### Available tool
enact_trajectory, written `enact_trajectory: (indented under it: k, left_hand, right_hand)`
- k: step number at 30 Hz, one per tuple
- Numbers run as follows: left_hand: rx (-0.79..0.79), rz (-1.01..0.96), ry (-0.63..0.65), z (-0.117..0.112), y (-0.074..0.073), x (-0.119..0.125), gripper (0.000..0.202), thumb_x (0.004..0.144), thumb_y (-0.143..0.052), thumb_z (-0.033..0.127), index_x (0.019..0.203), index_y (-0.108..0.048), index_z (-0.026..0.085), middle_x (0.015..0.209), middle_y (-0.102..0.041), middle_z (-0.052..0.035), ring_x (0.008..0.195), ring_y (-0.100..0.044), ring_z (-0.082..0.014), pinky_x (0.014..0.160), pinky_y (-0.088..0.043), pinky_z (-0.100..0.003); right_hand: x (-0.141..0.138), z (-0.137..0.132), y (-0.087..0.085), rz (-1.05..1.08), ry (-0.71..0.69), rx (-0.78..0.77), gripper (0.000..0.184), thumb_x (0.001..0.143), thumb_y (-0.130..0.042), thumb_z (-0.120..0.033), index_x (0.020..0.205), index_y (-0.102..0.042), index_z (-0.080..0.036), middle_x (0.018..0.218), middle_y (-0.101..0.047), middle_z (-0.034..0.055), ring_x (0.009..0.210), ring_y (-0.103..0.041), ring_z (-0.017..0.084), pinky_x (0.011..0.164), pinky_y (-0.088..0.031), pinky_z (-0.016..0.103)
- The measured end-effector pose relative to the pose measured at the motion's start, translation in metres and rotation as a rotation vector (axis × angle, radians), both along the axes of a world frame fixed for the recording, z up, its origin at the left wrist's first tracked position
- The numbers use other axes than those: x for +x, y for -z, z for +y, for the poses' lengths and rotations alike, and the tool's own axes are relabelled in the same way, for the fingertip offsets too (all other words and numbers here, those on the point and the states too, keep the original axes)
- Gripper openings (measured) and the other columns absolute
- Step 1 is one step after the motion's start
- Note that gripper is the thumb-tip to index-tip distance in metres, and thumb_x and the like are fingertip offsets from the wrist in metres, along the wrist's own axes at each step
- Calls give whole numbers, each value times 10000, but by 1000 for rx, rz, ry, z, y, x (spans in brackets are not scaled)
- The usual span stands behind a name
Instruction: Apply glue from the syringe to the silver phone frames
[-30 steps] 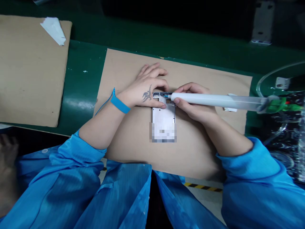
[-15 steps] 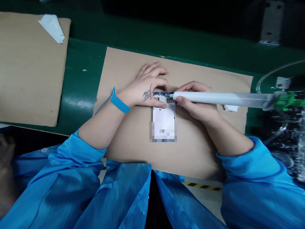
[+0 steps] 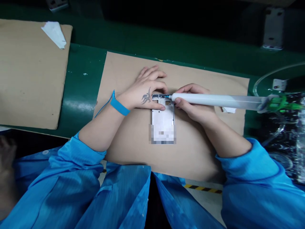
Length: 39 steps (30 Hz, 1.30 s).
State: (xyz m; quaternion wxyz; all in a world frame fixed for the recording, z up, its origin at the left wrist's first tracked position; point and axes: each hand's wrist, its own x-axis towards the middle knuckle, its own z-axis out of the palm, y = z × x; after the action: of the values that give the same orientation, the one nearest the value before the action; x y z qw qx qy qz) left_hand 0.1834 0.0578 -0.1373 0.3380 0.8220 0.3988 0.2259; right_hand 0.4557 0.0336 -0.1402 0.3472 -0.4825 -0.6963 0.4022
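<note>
A silvery phone middle frame (image 3: pixel 164 117) lies flat on brown cardboard (image 3: pixel 133 136), its lower end pixelated. My left hand (image 3: pixel 149 90) grips its upper left part: the thumb lies across the face, the index finger bends near the top edge, and the other fingers spread over the cardboard. My right hand (image 3: pixel 199 106) is closed around the front of a long white dispensing syringe (image 3: pixel 219 99), held nearly level. Its blue needle (image 3: pixel 167 96) points left at the frame's top edge; whether it touches cannot be made out. A blue wrist strap (image 3: pixel 119 106) circles my left wrist.
Another cardboard sheet (image 3: pixel 30 76) with a torn white piece (image 3: pixel 54 34) lies left on the green table (image 3: pixel 82 86). A clear hose (image 3: pixel 267 76) and dark, shiny clutter (image 3: pixel 283 140) are at right. A white scrap (image 3: pixel 228 109) lies beneath the syringe. Another person's blurred hand (image 3: pixel 7 159) is far left.
The whole scene sits slightly lower in the view. Both hands keep their grips, and the needle stays at the top edge of the phone frame with hardly any visible shift.
</note>
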Motion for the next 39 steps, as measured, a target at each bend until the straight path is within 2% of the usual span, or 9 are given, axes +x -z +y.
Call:
enact_trajectory:
  k: [5,10,23,33,39]
  left_hand:
    - [19,-3,14,1,1,-1,614,753,-972,784,1132,-857,315,1645,-639,-107,1747,-303,-516,1461,-89,-760]
    - [29,10,28,2,2,-2,620,777,-962,781,1161,-854,306,1661,-624,-108,1751,-299,-508,1457,-96,-759]
    - [8,11,25,3,1,-2,611,773,-968,780,1141,-851,307,1643,-624,-96,1755,-284,-499,1458,-82,-746]
    - [8,45,28,3,-1,-2,674,788,-920,846,1183,-853,304,1680,-600,-114,1757,-283,-509,1450,-69,-775]
    - [-2,34,26,3,-1,-2,696,774,-912,874,1174,-860,306,1681,-603,-110,1758,-286,-498,1459,-82,-751]
  right_hand:
    - [-1,1,-1,0,-6,-13,461,898,-912,-725,986,-767,-296,883,-802,61,746,-758,277,656,-612,421]
    - [-3,1,-2,32,16,-34,488,870,-936,-711,996,-787,-264,891,-814,62,738,-747,247,636,-577,379]
    - [-11,-1,-10,9,29,17,302,821,-956,-473,969,-819,-248,921,-848,62,747,-769,219,644,-615,322]
    - [-9,0,-11,7,10,15,303,842,-963,-480,954,-795,-254,894,-830,61,724,-756,219,628,-608,333]
    - [-6,0,-9,37,29,-68,328,840,-965,-499,979,-787,-260,900,-828,61,718,-750,226,648,-608,358]
